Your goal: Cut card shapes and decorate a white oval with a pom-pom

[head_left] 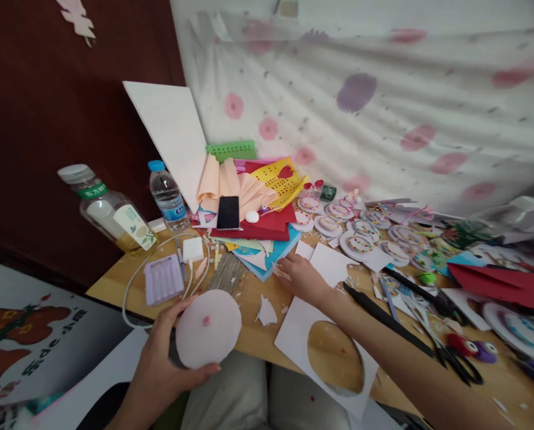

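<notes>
One pale pink paper disc (208, 327) sits in the left hand (159, 364), held low at the desk (114, 280) edge, fingers curled round its rim; it looks light, thin and easily creased, best pinched by the edge; a tiny pink dot marks its middle; the right hand (300, 278) rests flat and loose on white scraps (334, 263), grasping nothing.

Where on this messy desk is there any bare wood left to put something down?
Bare wood shows at the front edge, between the pink disc in the left hand and the holed white sheet. The far right, around the decorated discs, is crowded.
</notes>
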`<state>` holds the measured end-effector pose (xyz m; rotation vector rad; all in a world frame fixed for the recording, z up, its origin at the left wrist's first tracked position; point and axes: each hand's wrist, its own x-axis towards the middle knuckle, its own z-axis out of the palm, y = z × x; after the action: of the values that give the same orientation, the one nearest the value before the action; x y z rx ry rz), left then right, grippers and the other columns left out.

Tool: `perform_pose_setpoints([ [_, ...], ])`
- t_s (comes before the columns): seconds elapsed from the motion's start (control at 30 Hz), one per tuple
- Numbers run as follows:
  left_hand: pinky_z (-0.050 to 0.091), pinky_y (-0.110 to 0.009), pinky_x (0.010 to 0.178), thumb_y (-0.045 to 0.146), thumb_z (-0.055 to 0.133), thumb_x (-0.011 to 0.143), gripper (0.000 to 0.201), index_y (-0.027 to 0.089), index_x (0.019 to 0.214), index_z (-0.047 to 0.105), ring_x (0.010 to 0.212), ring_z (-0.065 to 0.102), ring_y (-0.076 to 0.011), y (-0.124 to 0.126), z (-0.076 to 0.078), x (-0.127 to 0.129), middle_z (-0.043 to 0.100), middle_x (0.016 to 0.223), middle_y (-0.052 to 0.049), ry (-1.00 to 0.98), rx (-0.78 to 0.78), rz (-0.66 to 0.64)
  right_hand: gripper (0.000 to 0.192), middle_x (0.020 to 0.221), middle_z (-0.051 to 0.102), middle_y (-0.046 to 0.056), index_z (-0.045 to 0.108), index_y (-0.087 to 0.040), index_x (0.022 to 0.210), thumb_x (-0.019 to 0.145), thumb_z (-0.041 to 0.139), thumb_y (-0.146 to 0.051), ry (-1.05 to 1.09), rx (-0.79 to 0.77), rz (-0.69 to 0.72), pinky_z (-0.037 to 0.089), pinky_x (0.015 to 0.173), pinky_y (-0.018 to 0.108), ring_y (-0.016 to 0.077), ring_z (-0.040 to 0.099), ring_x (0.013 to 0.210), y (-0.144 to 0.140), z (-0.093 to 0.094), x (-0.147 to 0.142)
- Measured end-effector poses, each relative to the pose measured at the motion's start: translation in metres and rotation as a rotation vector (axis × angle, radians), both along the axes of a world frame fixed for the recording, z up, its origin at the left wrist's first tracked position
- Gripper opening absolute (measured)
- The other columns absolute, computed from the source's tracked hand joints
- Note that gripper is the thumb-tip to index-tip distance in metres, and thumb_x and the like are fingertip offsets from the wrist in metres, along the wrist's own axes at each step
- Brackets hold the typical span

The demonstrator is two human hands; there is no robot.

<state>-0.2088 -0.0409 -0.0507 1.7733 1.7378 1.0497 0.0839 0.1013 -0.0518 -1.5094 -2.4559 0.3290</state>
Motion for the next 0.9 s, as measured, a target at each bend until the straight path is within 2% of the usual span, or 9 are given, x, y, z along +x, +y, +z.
perform_pose_setpoints([
  [0.1, 0.043, -0.054, 0.103, 0.052, 0.08, 0.056, 0.087, 0.025, 0.131, 0.044, 0.122, 0.051, -0.0379, -0.011, -0.003, -0.005, 0.051, 0.137, -0.012, 0.014, 0.003, -0.002, 0.014, 0.087, 0.065, 0.01, 0.059, -0.016, 0.08, 0.087, 0.051, -0.007, 0.009, -0.048, -0.002, 0.047, 0.075, 0.03, 0.0197, 0.064, 0.082, 0.013, -0.01, -0.014],
  [0.23, 0.045, -0.054, 0.101, 0.049, 0.081, 0.057, 0.085, 0.026, 0.129, 0.044, 0.122, 0.052, -0.0377, -0.017, -0.009, -0.018, 0.051, 0.137, -0.012, 0.043, -0.075, -0.019, 0.008, 0.085, 0.064, 0.004, 0.054, -0.018, 0.09, 0.093, 0.046, -0.017, 0.127, -0.079, 0.01, 0.048, 0.069, 0.026, 0.0153, 0.063, 0.076, 0.002, -0.004, -0.003],
  [0.3, 0.046, -0.053, 0.1, 0.047, 0.08, 0.058, 0.083, 0.027, 0.129, 0.044, 0.122, 0.052, -0.0372, -0.015, -0.012, -0.021, 0.051, 0.137, -0.011, 0.045, -0.092, -0.02, 0.01, 0.086, 0.063, 0.005, 0.051, -0.018, 0.095, 0.096, 0.041, -0.02, 0.175, -0.076, -0.02, 0.05, 0.069, 0.028, 0.0161, 0.062, 0.075, -0.01, 0.002, 0.003],
  [0.4, 0.044, -0.052, 0.102, 0.047, 0.079, 0.058, 0.081, 0.027, 0.129, 0.045, 0.122, 0.052, -0.0363, -0.009, -0.013, -0.017, 0.051, 0.137, -0.01, 0.007, -0.076, -0.025, 0.015, 0.102, 0.059, 0.013, 0.05, -0.017, 0.104, 0.093, 0.039, -0.016, 0.213, 0.025, -0.059, 0.05, 0.082, 0.04, 0.0235, 0.06, 0.093, -0.031, 0.005, 0.002],
  [0.47, 0.042, -0.054, 0.104, 0.046, 0.08, 0.058, 0.083, 0.027, 0.129, 0.044, 0.123, 0.051, -0.0363, -0.006, -0.013, -0.01, 0.051, 0.138, -0.01, -0.003, -0.071, -0.043, 0.023, 0.111, 0.055, 0.016, 0.051, -0.016, 0.112, 0.089, 0.049, -0.017, 0.206, 0.064, 0.022, 0.048, 0.09, 0.047, 0.0292, 0.055, 0.105, -0.047, 0.001, -0.006],
  [0.57, 0.038, -0.055, 0.106, 0.046, 0.084, 0.055, 0.089, 0.027, 0.131, 0.041, 0.126, 0.048, -0.0367, -0.003, -0.009, 0.0, 0.048, 0.141, -0.011, -0.021, -0.066, -0.072, 0.034, 0.111, 0.055, 0.015, 0.054, -0.018, 0.112, 0.08, 0.066, -0.022, 0.16, -0.036, 0.137, 0.049, 0.087, 0.05, 0.032, 0.054, 0.103, -0.066, -0.011, -0.019],
  [0.73, 0.038, -0.055, 0.108, 0.043, 0.087, 0.056, 0.097, 0.026, 0.135, 0.034, 0.133, 0.043, -0.0367, -0.002, 0.002, 0.014, 0.041, 0.147, -0.015, -0.063, -0.041, -0.156, 0.033, 0.104, 0.055, 0.013, 0.052, -0.016, 0.102, 0.073, 0.068, -0.016, 0.304, -0.243, 0.005, 0.051, 0.084, 0.046, 0.0277, 0.057, 0.095, -0.072, -0.03, -0.026],
  [0.83, 0.04, -0.055, 0.107, 0.04, 0.088, 0.057, 0.097, 0.026, 0.135, 0.033, 0.135, 0.042, -0.0375, 0.002, 0.008, 0.026, 0.039, 0.148, -0.017, -0.079, -0.006, -0.211, 0.036, 0.094, 0.057, 0.007, 0.048, -0.017, 0.108, 0.076, 0.064, -0.018, 0.451, -0.337, -0.081, 0.052, 0.072, 0.036, 0.0206, 0.058, 0.081, -0.068, -0.027, -0.017],
  [0.9, 0.041, -0.056, 0.107, 0.04, 0.089, 0.057, 0.097, 0.026, 0.136, 0.033, 0.135, 0.041, -0.0379, 0.007, 0.01, 0.036, 0.04, 0.147, -0.018, -0.097, 0.017, -0.253, 0.037, 0.086, 0.057, 0.002, 0.045, -0.02, 0.116, 0.083, 0.061, -0.024, 0.585, -0.345, -0.11, 0.051, 0.066, 0.031, 0.0168, 0.057, 0.074, -0.069, -0.015, -0.005],
])
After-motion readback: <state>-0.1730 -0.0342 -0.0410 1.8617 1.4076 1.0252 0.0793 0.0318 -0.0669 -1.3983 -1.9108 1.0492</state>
